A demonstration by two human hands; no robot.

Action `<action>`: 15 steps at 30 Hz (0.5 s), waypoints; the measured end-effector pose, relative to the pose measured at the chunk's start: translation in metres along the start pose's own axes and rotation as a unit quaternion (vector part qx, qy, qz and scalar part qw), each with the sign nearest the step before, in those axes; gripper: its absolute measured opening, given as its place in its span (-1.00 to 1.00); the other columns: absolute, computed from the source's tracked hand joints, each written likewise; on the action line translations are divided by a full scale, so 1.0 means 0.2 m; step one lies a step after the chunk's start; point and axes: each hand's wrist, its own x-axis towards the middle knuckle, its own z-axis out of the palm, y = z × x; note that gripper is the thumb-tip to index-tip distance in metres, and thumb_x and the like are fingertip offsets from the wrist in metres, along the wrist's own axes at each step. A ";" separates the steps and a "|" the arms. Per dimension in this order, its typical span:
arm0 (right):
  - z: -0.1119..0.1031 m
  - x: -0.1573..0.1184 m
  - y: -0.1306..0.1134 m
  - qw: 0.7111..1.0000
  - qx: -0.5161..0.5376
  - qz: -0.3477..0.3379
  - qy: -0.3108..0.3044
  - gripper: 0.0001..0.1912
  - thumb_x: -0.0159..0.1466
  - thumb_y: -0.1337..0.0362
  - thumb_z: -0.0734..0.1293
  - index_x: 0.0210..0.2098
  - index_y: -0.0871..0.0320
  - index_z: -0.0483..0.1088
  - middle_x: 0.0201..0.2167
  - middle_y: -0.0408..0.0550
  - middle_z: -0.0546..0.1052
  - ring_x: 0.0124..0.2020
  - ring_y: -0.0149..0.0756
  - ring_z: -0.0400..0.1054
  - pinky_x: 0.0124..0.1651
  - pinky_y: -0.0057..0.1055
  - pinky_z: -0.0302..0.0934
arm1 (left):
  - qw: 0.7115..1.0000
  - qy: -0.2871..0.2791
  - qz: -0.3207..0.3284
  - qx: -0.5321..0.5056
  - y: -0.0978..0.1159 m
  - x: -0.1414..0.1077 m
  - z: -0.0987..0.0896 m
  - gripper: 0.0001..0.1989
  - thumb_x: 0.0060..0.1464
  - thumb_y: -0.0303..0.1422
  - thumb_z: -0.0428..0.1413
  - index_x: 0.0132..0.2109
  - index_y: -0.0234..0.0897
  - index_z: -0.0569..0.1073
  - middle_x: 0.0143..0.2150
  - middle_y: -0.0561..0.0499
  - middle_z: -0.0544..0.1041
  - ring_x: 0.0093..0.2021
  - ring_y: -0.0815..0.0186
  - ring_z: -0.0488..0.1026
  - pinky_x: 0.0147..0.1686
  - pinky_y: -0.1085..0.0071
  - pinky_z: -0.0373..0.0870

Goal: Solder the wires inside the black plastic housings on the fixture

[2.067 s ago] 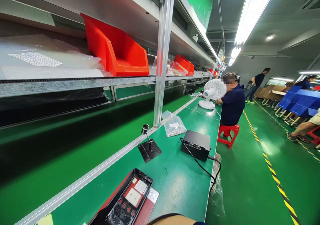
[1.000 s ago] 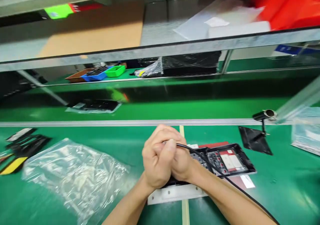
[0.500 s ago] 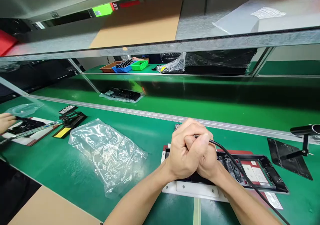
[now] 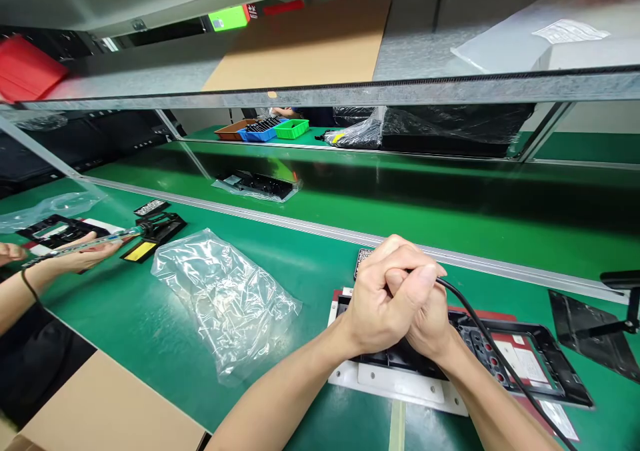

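My left hand (image 4: 383,297) and my right hand (image 4: 431,321) are clasped tightly together, fingers wrapped round something hidden inside them. A black cable (image 4: 480,324) comes out at the top of the fists and runs down past my right forearm. Beneath both hands lies a long black plastic frame (image 4: 560,364) with a window opening. It rests on a white and red fixture (image 4: 400,381) with screws along its front edge. Whether the hidden thing touches the frame cannot be seen.
A crumpled clear plastic bag (image 4: 227,304) lies left of my hands. Farther left, a co-worker's hand (image 4: 93,251) is by a stand with a yellow pad (image 4: 140,251). A black stand (image 4: 633,311) is at the right edge. A metal shelf (image 4: 320,94) spans overhead.
The view has swung slightly left. My hands stay clasped over the frame. The co-worker's arm has come farther into view, with a hand near the stand.
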 end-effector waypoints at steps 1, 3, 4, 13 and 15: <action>0.00 0.00 0.00 1.000 0.002 -0.002 -0.001 -0.52 0.46 0.20 0.16 -0.59 0.15 0.10 -0.49 -0.12 0.20 -0.40 -0.35 0.13 -0.36 -0.34 0.03 | 1.000 -0.001 0.001 0.000 0.00 0.00 0.00 -0.79 0.34 -0.35 0.08 -0.21 -0.31 0.58 -0.27 -0.08 0.54 -0.18 0.21 0.48 -0.13 0.23 0.43; 0.01 0.01 0.00 1.000 0.005 -0.003 -0.001 -0.52 0.46 0.21 0.16 -0.60 0.16 0.07 -0.50 -0.12 0.20 -0.41 -0.36 0.12 -0.37 -0.34 0.01 | 1.000 -0.002 0.003 0.000 0.00 0.00 0.00 -0.79 0.34 -0.35 0.08 -0.21 -0.31 0.58 -0.28 -0.08 0.54 -0.18 0.21 0.48 -0.12 0.22 0.43; 0.01 0.01 -0.01 1.000 0.006 -0.002 0.000 -0.51 0.46 0.21 0.16 -0.60 0.16 0.05 -0.50 -0.12 0.19 -0.41 -0.36 0.11 -0.37 -0.34 0.00 | 1.000 -0.003 0.004 0.001 0.00 0.00 0.00 -0.79 0.34 -0.35 0.08 -0.21 -0.31 0.59 -0.28 -0.08 0.55 -0.18 0.21 0.48 -0.12 0.22 0.43; 0.00 0.02 -0.03 1.000 0.028 0.007 0.006 -0.50 0.42 0.20 0.21 -0.63 0.14 0.05 -0.53 -0.12 0.16 -0.41 -0.34 0.11 -0.38 -0.35 0.05 | 1.000 0.007 0.004 0.011 0.00 0.01 0.01 -0.78 0.34 -0.34 0.08 -0.23 -0.30 0.58 -0.29 -0.06 0.55 -0.20 0.23 0.49 -0.14 0.26 0.44; 0.02 0.03 -0.05 0.999 0.031 0.013 0.002 -0.49 0.43 0.17 0.19 -0.64 0.14 0.06 -0.53 -0.11 0.17 -0.41 -0.34 0.12 -0.39 -0.35 0.08 | 0.999 0.011 0.013 0.029 0.02 0.01 -0.01 -0.76 0.36 -0.34 0.06 -0.25 -0.30 0.57 -0.31 -0.05 0.54 -0.22 0.24 0.49 -0.16 0.27 0.45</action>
